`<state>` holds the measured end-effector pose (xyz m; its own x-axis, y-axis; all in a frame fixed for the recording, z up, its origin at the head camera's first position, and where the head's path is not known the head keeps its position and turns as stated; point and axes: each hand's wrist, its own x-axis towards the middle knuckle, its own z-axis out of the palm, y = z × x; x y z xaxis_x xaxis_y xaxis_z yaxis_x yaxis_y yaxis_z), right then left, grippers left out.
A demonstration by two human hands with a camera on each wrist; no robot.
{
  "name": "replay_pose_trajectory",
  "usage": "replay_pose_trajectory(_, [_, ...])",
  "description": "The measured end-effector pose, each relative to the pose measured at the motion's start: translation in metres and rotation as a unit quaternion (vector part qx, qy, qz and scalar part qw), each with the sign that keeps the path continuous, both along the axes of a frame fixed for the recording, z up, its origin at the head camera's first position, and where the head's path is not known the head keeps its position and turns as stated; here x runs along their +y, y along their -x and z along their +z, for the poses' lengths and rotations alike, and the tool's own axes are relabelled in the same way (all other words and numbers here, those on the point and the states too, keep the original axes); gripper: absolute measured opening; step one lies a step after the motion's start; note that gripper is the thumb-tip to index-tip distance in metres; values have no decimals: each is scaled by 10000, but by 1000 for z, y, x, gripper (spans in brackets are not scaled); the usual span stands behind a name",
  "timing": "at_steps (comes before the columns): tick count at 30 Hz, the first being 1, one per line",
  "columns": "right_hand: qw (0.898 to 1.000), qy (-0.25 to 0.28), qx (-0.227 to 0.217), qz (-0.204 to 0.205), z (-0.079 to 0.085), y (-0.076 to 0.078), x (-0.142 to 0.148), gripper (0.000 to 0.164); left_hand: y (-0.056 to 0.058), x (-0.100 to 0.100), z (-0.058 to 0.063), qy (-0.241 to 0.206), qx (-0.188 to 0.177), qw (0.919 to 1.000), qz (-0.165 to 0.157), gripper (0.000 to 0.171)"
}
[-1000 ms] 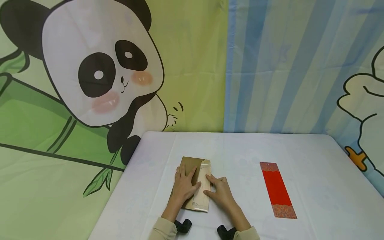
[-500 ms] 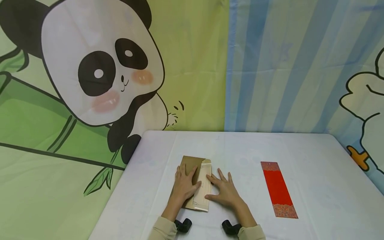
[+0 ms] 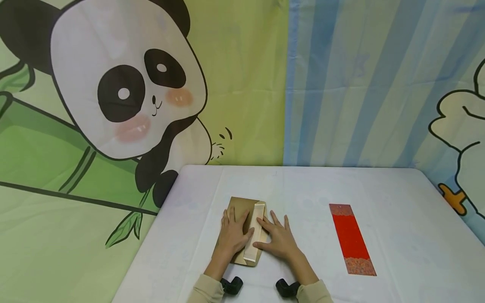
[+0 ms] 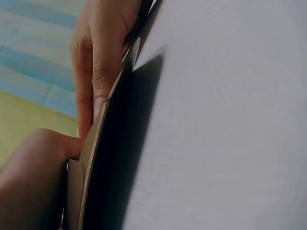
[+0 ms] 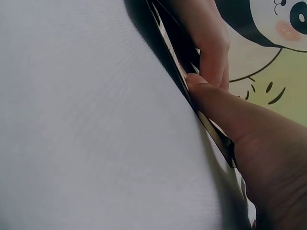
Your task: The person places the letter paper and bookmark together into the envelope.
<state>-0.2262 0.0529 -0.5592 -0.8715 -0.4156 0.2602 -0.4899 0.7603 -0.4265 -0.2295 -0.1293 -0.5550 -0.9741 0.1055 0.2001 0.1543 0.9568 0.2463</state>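
On the white table a brown paper envelope [image 3: 242, 203] lies with a pale strip [image 3: 250, 253], apparently a folded layer, along its right side. My left hand [image 3: 232, 236] rests on the brown part, fingers spread, its thumb reaching the strip. From the right, my right hand [image 3: 281, 240] touches the strip with index finger and thumb, the other fingers extended. In the left wrist view the envelope's edge [image 4: 91, 158] stands a little off the table, over a dark shadow. The right wrist view shows my right thumb [image 5: 211, 96] against the envelope's thin edge.
A red strip with patterned ends [image 3: 350, 237] lies flat on the table [image 3: 303, 189] to the right. Black devices sit at both wrists. Behind the table hangs a printed cloth with a panda [image 3: 125, 42].
My right hand's bent fingers have spread out, and the hand has shifted slightly left. The pale strip looks narrower, with brown now showing on its right. My left hand has stayed in place.
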Motion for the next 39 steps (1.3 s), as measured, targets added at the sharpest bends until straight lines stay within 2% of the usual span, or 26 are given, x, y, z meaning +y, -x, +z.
replay_pose_trajectory(8, [9997,-84,11,242,-1,4,-6,81,1,-1,-1,-10,-11,10000,35,65])
replay_pose_trajectory(15, [9995,184,-29,256,-2,4,-3,85,0,-1,-3,-52,-29,10000,59,65])
replay_pose_trajectory(21, [9992,-42,4,392,-2,6,-1,89,-1,0,-2,10,-104,9999,75,66])
replay_pose_trajectory(39, [9984,-214,-5,530,0,8,-8,85,0,-1,-4,18,222,9997,-61,66])
